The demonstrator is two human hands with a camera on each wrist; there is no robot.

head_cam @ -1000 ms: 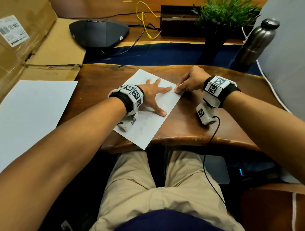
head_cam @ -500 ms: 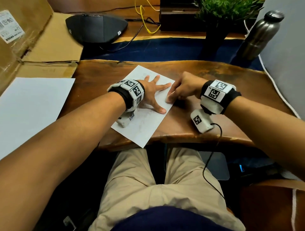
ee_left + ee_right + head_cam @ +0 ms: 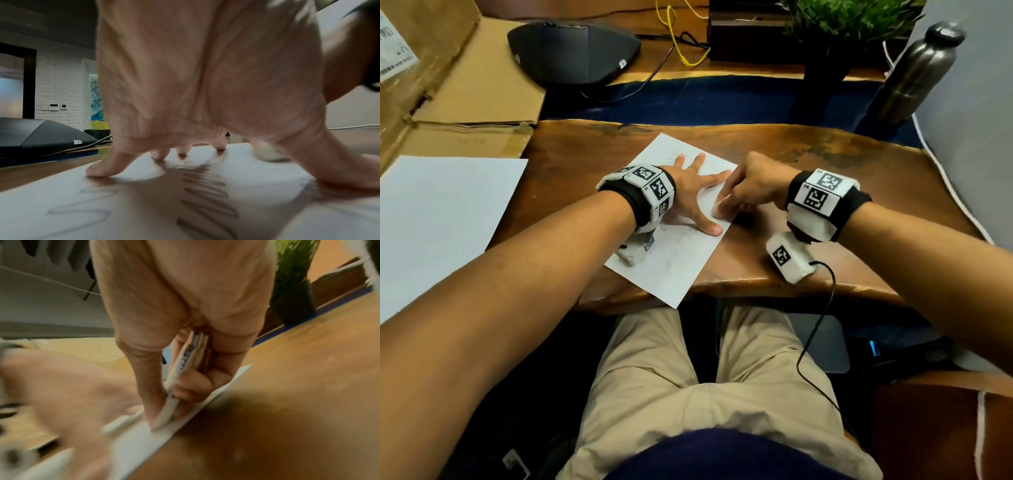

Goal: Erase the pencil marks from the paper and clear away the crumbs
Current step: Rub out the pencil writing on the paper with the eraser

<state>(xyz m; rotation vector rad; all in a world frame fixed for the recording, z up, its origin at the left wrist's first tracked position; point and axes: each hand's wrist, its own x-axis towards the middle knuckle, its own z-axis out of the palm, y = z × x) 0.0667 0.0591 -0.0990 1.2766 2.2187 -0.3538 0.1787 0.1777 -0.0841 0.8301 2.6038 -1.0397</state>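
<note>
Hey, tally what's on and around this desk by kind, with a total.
White paper sheets: 2
White eraser in printed sleeve: 1
Black speakerphone: 1
Green potted plant: 1
Steel bottle: 1
Cardboard box: 1
Total: 7

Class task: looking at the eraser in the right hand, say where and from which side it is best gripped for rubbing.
Pinch the eraser on its sleeved flat sides from above, as the right hand does, leaving the bare tip on the paper.
</note>
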